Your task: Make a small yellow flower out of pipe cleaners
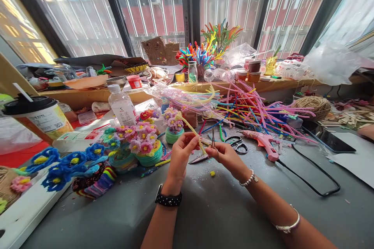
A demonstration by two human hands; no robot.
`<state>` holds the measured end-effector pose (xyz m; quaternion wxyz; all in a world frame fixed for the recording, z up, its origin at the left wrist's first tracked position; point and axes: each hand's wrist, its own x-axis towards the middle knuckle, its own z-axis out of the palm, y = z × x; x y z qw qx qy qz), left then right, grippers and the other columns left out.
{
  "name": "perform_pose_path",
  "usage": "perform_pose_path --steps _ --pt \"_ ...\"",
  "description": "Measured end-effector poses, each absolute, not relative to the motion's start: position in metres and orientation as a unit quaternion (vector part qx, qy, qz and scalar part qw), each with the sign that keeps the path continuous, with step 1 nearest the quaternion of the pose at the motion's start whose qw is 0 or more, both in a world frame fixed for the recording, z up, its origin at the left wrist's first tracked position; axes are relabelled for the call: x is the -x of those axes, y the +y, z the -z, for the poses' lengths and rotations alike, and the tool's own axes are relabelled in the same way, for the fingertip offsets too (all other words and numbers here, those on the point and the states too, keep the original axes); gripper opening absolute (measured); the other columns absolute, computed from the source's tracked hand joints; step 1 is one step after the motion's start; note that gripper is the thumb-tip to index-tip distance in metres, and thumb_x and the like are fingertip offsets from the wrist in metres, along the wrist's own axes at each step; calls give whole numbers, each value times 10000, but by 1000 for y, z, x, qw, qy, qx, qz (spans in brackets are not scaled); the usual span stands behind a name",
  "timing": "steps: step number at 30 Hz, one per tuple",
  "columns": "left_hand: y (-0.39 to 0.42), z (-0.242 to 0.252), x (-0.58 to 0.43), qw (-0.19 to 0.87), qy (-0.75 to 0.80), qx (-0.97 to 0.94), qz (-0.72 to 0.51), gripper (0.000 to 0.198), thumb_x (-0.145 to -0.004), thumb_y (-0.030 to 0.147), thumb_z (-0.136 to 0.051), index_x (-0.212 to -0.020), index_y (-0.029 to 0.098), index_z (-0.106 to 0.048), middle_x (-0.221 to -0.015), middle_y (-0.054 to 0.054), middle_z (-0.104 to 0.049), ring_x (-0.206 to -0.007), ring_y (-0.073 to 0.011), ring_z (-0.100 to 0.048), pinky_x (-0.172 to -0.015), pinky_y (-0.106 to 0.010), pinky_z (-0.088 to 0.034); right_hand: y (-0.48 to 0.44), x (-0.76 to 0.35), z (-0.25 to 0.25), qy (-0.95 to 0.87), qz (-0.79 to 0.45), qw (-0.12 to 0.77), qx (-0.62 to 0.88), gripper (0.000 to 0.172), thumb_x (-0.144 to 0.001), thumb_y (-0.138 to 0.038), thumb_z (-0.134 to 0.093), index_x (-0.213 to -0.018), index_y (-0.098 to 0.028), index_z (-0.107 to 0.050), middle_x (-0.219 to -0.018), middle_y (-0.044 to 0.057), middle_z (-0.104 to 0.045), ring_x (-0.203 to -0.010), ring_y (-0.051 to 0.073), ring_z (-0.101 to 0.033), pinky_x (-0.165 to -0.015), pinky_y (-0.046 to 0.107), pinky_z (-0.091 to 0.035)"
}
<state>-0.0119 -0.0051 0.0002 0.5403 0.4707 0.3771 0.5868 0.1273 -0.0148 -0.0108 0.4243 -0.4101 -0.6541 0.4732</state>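
A fuzzy yellow pipe cleaner (pixel 190 126) slants down between my hands. My left hand (pixel 182 155) pinches it between thumb and fingers. Close on the right, the fingers of my right hand (pixel 229 159) are closed at its lower end. A slim metal tool (pixel 213 135) stands up against those right fingers; I cannot tell its kind or how firmly it is held. Behind that hand lie black-handled scissors (pixel 240 147). A small yellow piece (pixel 212 173) rests on the table below my hands.
Pipe-cleaner flowers (pixel 143 142) in wrapped pots and blue flowers (pixel 73 163) stand left. A pink glue gun (pixel 263 144) with a black cord lies right, near a phone (pixel 329 136). Loose pink pipe cleaners (pixel 264 103) pile behind. A lidded cup (pixel 37 116) and plastic bottle (pixel 121 105) stand left.
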Motion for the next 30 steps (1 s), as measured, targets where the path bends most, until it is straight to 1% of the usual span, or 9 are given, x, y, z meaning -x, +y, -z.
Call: perform_pose_path --steps 3,6,12,18,22,25,30 --pt "-5 0 11 546 372 -467 -587 159 -644 252 -601 -750 153 -536 -612 31 -551 -580 -73 -503 -584 -196 -420 -15 -127 10 -628 -488 448 409 324 -664 -465 -549 -651 -149 -483 -558 -43 -375 -519 74 -311 -484 207 -250" --pt "-6 -1 10 545 381 -466 -584 164 -639 242 -605 -752 149 -530 -631 23 -566 -591 -77 -518 -570 -191 -429 -16 -126 8 -625 -500 443 403 287 -668 -423 -558 -650 -141 -504 -560 -40 -391 -519 73 -317 -489 209 -257" --pt "-5 -3 13 533 395 -483 -571 189 -624 266 -613 -747 153 -527 -601 31 -571 -562 -85 -535 -533 -194 -432 -16 -127 8 -621 -502 439 412 298 -654 -429 -565 -616 -140 -506 -540 -43 -384 -508 70 -311 -479 209 -252" --pt "-2 -2 18 512 437 -504 -541 200 -600 280 -629 -704 138 -533 -597 2 -598 -571 -119 -571 -590 -244 -460 -14 -133 8 -604 -512 437 427 279 -650 -414 -573 -632 -140 -526 -513 -53 -370 -485 65 -296 -472 209 -237" --pt "-1 1 15 527 432 -504 -530 213 -609 287 -622 -737 136 -544 -650 -4 -601 -623 -120 -573 -638 -258 -469 -13 -132 8 -612 -497 438 431 282 -654 -412 -564 -619 -138 -512 -533 -45 -390 -507 73 -320 -485 208 -254" --pt "-2 3 12 544 428 -516 -504 220 -593 278 -639 -733 130 -555 -699 -12 -598 -661 -121 -567 -641 -251 -473 -12 -129 11 -625 -484 432 434 288 -664 -417 -551 -633 -134 -507 -548 -37 -402 -514 76 -326 -483 206 -261" --pt "-2 3 11 559 422 -498 -511 218 -584 252 -651 -728 126 -546 -668 -5 -596 -635 -117 -566 -629 -256 -481 -10 -129 16 -650 -447 425 444 332 -681 -466 -524 -642 -136 -505 -545 -39 -385 -508 77 -323 -471 204 -256"
